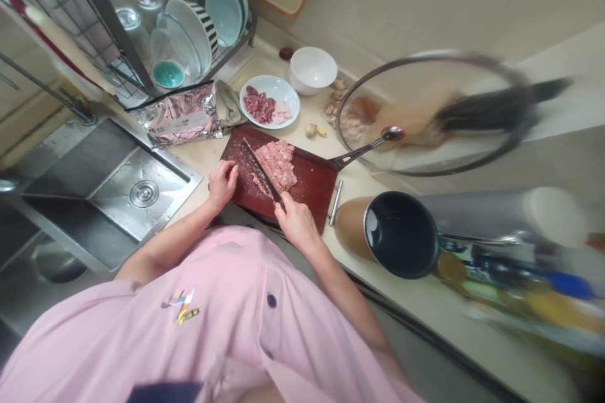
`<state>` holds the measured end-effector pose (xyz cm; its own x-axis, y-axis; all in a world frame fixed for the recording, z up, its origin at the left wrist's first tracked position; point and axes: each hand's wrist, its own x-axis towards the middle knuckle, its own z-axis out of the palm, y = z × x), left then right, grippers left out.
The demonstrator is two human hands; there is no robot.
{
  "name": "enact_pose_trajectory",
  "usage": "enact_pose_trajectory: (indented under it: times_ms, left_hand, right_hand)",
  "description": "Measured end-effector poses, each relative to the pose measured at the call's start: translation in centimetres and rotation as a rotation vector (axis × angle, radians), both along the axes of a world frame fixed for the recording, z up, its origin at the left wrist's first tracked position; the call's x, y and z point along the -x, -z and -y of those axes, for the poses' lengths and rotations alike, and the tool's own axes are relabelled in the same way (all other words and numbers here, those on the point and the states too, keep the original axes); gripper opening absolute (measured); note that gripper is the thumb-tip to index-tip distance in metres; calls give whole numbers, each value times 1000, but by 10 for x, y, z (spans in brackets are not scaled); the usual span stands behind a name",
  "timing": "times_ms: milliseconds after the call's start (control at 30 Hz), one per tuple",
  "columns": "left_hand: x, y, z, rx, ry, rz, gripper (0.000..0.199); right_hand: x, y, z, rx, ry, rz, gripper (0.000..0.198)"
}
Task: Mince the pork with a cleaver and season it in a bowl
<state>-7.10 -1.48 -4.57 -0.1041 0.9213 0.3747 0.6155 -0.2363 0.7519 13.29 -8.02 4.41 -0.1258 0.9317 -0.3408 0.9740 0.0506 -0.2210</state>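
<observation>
My right hand [297, 220] is closed round the handle of a kitchen knife [259, 167]. Its dark blade slants across a dark red cutting board [309, 192], against the left side of a heap of minced meat [276, 162]. Small meat bits are smeared on the board left of the blade. At the board's left edge rests my left hand [223, 184], its fingers curled in; what they hold, if anything, is hidden. Behind the board stands a white plate [270, 80] with diced dark red meat [259, 105] and paler pieces [282, 113].
A steel sink [120, 201] lies left, beside a silvery pouch [177, 116] and a dish rack [229, 66]. Behind are a white bowl [312, 69] and ginger pieces [311, 130]. A glass lid [432, 173], a spoon [362, 152] and a dark pot [401, 235] stand right.
</observation>
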Motion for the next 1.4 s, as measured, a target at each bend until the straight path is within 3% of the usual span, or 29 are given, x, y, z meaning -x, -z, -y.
enact_pose_trajectory:
  times_ms: [367, 500, 633, 733, 933, 1033, 1167, 1300, 1400]
  left_hand:
    - [1, 0, -1, -5, 11, -5, 17]
    - [1, 0, -1, 0, 15, 2, 17]
    - [1, 0, -1, 6, 23, 3, 18]
    - [1, 0, -1, 11, 19, 10, 18]
    - [1, -1, -1, 18, 33, 9, 17]
    - [1, -1, -1, 13, 21, 5, 18]
    - [1, -1, -2, 13, 33, 6, 18]
    - [1, -1, -2, 9, 28, 19, 18]
    - [1, -1, -2, 17, 26, 11, 18]
  right_hand:
    - [-4, 0, -2, 35, 14, -39, 31]
    - [-9, -3, -10, -4, 92, -61, 33]
    - [-16, -5, -17, 62, 106, -43, 32]
    - [-23, -5, -21, -16, 165, -112, 34]
    - [-41, 3, -29, 38, 191, -132, 32]
    - [-49, 8, -34, -46, 258, -156, 35]
    - [-54, 7, -40, 24, 245, -120, 30]
    - [-58, 6, -40, -51, 294, -125, 34]
    - [-62, 10, -37, -1, 277, -143, 32]
